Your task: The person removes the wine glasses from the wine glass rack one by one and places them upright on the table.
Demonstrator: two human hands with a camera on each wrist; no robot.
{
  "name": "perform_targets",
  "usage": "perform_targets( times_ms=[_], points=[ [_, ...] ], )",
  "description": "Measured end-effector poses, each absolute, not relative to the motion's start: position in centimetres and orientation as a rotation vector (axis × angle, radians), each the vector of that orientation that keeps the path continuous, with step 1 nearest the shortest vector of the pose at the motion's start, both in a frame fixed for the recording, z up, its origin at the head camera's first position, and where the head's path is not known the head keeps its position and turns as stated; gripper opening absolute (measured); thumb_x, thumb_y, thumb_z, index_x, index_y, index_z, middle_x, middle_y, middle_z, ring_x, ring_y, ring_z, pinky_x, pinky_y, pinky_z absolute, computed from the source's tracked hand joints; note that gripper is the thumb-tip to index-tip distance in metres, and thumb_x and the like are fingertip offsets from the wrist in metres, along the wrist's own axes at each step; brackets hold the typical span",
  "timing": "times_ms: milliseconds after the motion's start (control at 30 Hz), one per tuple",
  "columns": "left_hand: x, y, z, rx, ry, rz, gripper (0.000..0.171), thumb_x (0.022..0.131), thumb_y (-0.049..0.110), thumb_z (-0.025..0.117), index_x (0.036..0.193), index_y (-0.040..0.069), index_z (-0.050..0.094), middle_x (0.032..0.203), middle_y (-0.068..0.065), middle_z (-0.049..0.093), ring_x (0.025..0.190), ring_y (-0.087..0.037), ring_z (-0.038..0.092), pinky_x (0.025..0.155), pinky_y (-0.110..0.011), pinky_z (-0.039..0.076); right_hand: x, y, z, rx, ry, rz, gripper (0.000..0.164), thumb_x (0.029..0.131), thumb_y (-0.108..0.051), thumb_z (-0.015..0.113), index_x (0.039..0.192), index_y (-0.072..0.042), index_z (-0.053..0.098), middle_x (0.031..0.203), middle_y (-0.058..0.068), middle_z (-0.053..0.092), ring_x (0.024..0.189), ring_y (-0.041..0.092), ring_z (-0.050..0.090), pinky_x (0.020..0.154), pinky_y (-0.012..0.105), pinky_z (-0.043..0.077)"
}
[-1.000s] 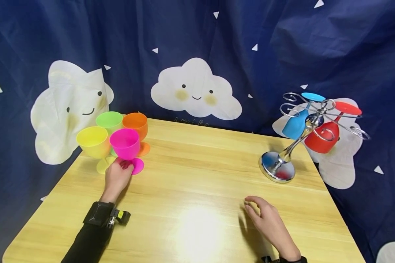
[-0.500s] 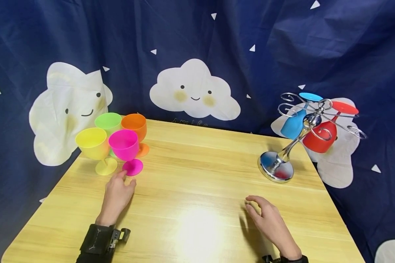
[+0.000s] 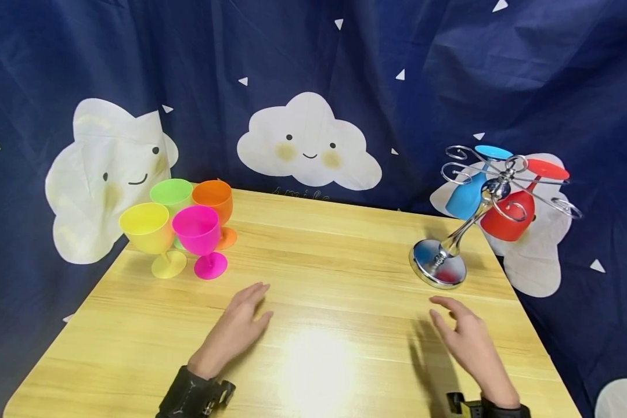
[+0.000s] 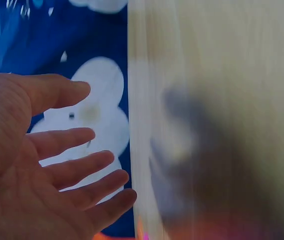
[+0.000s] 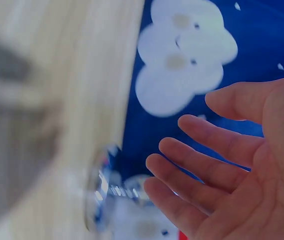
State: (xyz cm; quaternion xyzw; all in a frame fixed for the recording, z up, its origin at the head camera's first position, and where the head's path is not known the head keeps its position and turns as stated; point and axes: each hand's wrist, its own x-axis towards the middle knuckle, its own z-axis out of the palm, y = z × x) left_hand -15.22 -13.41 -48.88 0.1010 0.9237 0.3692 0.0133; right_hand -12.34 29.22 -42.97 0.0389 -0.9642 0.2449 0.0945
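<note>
My left hand (image 3: 235,328) hovers over the table with loose, spread fingers and holds nothing; the left wrist view shows its bare palm. Nearest to it stands a magenta goblet (image 3: 197,229), upright beside a yellow goblet (image 3: 146,227). Behind these two are a green goblet (image 3: 172,194) and an orange goblet (image 3: 214,200). My right hand (image 3: 467,337), likewise with nothing in it, is just in front of a chrome glass rack (image 3: 451,244). A blue goblet (image 3: 467,194) and a red goblet (image 3: 511,215) hang upside down from the rack's curled arms.
The wooden table (image 3: 313,255) ends at the back against a dark blue curtain (image 3: 204,69) printed with white clouds. The rack's round base (image 3: 423,267) sits near the right edge, and its wire arms reach outward past that edge.
My left hand has let go of the magenta goblet's stem and moved right and toward me. My right hand has shifted right. The goblets and rack stay in place.
</note>
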Motion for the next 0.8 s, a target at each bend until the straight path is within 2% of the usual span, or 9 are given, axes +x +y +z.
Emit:
perform_targets(
  times_ms=[133, 267, 333, 433, 500, 567, 667, 767, 800],
  points=[
    [-14.7, -11.6, -48.8, 0.376, 2.872, 1.087, 0.062, 0.097, 0.026, 0.068, 0.151, 0.006, 0.047, 0.158, -0.017, 0.04, 0.147, -0.035, 0.035, 0.119, -0.057, 0.032, -12.7, 32.3, -40.9, 0.085, -2.773, 0.61, 0.029, 0.1, -0.014, 0.063, 0.124, -0.001, 0.067, 0.124, 0.03, 0.065, 0.099, 0.051, 0.066, 0.075, 0.061, 0.056],
    [-14.5, -10.5, -48.6, 0.444, 2.869, 1.067, 0.06, 0.097, 0.027, 0.068, 0.15, 0.008, 0.049, 0.157, -0.015, 0.043, 0.147, -0.033, 0.036, 0.119, -0.055, 0.033, -12.8, 35.7, -38.3, -0.017, -2.695, 0.504, 0.028, 0.099, -0.015, 0.064, 0.122, -0.001, 0.068, 0.117, 0.031, 0.068, 0.095, 0.043, 0.07, 0.067, 0.039, 0.051],
    [-14.4, -10.1, -48.5, 0.477, 2.858, 1.056, 0.058, 0.098, 0.026, 0.067, 0.15, 0.008, 0.05, 0.156, -0.015, 0.044, 0.147, -0.033, 0.036, 0.119, -0.054, 0.033, -12.9, 37.3, -37.0, -0.085, -2.668, 0.47, 0.029, 0.099, -0.018, 0.062, 0.123, -0.001, 0.068, 0.116, 0.03, 0.068, 0.09, 0.016, 0.072, 0.065, 0.028, 0.044],
    [-14.2, -9.6, -48.4, 0.523, 2.848, 1.042, 0.055, 0.099, 0.025, 0.066, 0.149, 0.007, 0.051, 0.154, -0.016, 0.046, 0.146, -0.034, 0.037, 0.119, -0.054, 0.033, -13.0, 39.0, -34.9, -0.165, -2.624, 0.456, 0.033, 0.099, -0.02, 0.06, 0.125, 0.0, 0.068, 0.115, 0.029, 0.069, 0.085, -0.021, 0.049, 0.064, 0.017, 0.035],
    [-14.1, -9.4, -48.4, 0.55, 2.844, 1.032, 0.054, 0.099, 0.025, 0.065, 0.148, 0.006, 0.052, 0.153, -0.017, 0.047, 0.145, -0.035, 0.038, 0.119, -0.054, 0.033, -13.4, 40.0, -33.6, -0.195, -2.574, 0.472, 0.034, 0.099, -0.02, 0.058, 0.125, 0.0, 0.067, 0.111, 0.003, 0.075, 0.081, -0.032, 0.032, 0.064, 0.009, 0.032],
    [-14.0, -9.1, -48.4, 0.575, 2.84, 1.027, 0.052, 0.1, 0.026, 0.065, 0.147, 0.006, 0.053, 0.152, -0.018, 0.048, 0.145, -0.036, 0.039, 0.119, -0.054, 0.034, -14.0, 40.7, -32.5, -0.216, -2.483, 0.585, 0.027, 0.098, -0.015, 0.058, 0.119, -0.004, 0.071, 0.102, -0.019, 0.071, 0.081, -0.032, 0.037, 0.067, 0.002, 0.03],
    [-13.8, -8.8, -48.3, 0.608, 2.838, 1.024, 0.052, 0.1, 0.026, 0.064, 0.146, 0.005, 0.053, 0.152, -0.018, 0.048, 0.144, -0.036, 0.04, 0.118, -0.055, 0.034, -15.4, 41.6, -30.9, -0.185, -2.292, 0.823, 0.027, 0.094, -0.005, 0.056, 0.1, -0.024, 0.074, 0.093, -0.04, 0.053, 0.081, -0.024, 0.048, 0.072, -0.003, 0.034],
    [-13.6, -8.7, -48.3, 0.624, 2.847, 1.028, 0.051, 0.1, 0.025, 0.064, 0.145, 0.004, 0.054, 0.151, -0.018, 0.049, 0.143, -0.036, 0.042, 0.118, -0.054, 0.035, -17.1, 42.2, -29.5, -0.122, -2.145, 1.012, 0.048, 0.09, 0.004, 0.053, 0.09, -0.043, 0.064, 0.089, -0.033, 0.058, 0.081, -0.015, 0.053, 0.072, -0.001, 0.038],
    [-13.6, -8.6, -48.3, 0.625, 2.851, 1.032, 0.051, 0.1, 0.025, 0.064, 0.145, 0.004, 0.054, 0.15, -0.018, 0.05, 0.142, -0.036, 0.042, 0.118, -0.054, 0.035, -17.7, 42.4, -28.9, -0.102, -2.129, 1.034, 0.05, 0.089, 0.005, 0.052, 0.089, -0.044, 0.064, 0.09, -0.032, 0.059, 0.081, -0.014, 0.053, 0.072, -0.002, 0.038]
  ],
)
